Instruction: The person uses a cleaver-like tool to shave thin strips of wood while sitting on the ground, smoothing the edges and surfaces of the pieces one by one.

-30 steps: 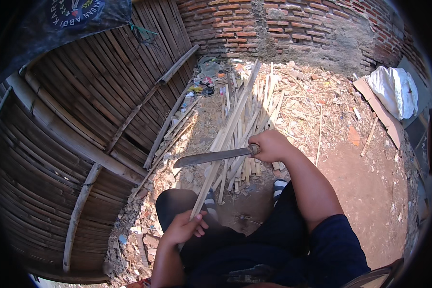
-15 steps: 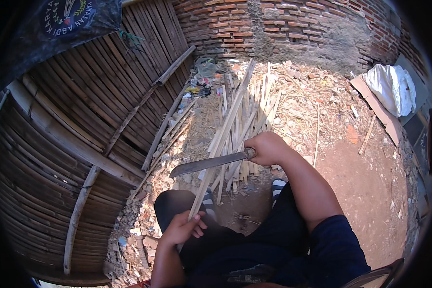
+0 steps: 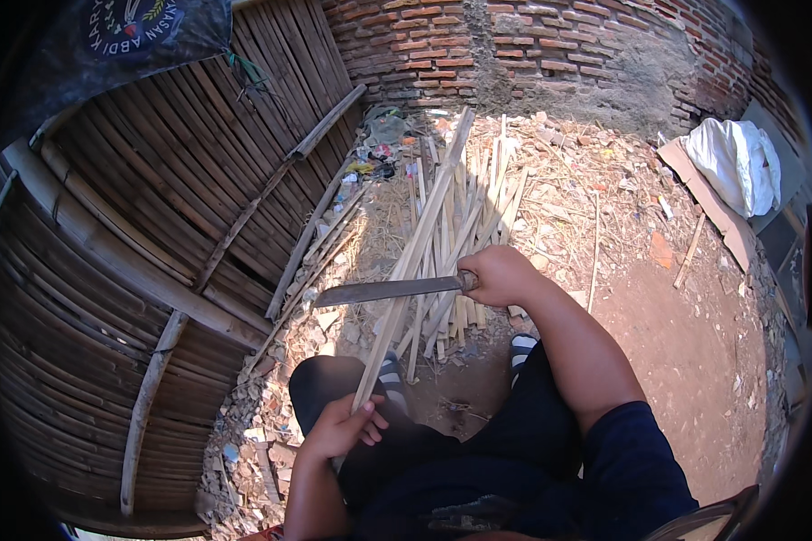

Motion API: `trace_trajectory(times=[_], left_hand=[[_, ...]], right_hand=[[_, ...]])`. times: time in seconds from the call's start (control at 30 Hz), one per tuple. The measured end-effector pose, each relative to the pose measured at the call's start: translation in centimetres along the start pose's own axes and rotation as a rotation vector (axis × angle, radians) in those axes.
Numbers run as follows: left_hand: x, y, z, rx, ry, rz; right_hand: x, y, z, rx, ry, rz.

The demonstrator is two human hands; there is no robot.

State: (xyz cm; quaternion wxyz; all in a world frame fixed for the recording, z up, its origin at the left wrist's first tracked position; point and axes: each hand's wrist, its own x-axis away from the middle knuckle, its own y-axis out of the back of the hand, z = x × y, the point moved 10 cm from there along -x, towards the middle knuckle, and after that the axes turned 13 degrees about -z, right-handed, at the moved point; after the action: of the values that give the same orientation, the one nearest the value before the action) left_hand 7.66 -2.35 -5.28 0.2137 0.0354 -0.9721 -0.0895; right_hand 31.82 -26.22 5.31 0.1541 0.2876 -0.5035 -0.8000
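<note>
As seen from the head view, has ahead a loose pile of thin pale wooden strips (image 3: 460,243) amid strewn rubble (image 3: 586,171), with a dark slatted bamboo wall (image 3: 189,189) at left and a red brick wall (image 3: 415,45) beyond. Holds a long, flat, pale wooden strip (image 3: 379,347) slanting from near left to far right, over the pile. Grasps its near end in the curled left hand (image 3: 341,427); clenches in the right hand (image 3: 498,276) a long grey-bladed knife (image 3: 361,294), pointing left across the strip; cannot tell whether touching.
</note>
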Motion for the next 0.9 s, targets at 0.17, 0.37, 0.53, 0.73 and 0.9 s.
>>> trace_trajectory(times=[0.17, 0.37, 0.53, 0.73, 0.9], left_hand=[[0.1, -0.2, 0.1, 0.004, -0.008, -0.007], [-0.2, 0.0, -0.4, -0.030, -0.038, -0.009], [-0.1, 0.2, 0.0, 0.031, -0.009, -0.004], [-0.1, -0.1, 0.0, 0.020, -0.027, 0.002], [-0.3, 0.1, 0.1, -0.035, -0.029, -0.013]], right_hand=[[-0.7, -0.1, -3.3, -0.041, -0.130, 0.007], [-0.8, 2.2, -8.2, -0.100, -0.391, -0.150], [-0.3, 0.0, -2.0, -0.032, -0.082, -0.025], [-0.4, 0.1, -1.4, -0.004, -0.024, -0.006], [-1.0, 1.7, -8.3, -0.091, -0.371, -0.156]])
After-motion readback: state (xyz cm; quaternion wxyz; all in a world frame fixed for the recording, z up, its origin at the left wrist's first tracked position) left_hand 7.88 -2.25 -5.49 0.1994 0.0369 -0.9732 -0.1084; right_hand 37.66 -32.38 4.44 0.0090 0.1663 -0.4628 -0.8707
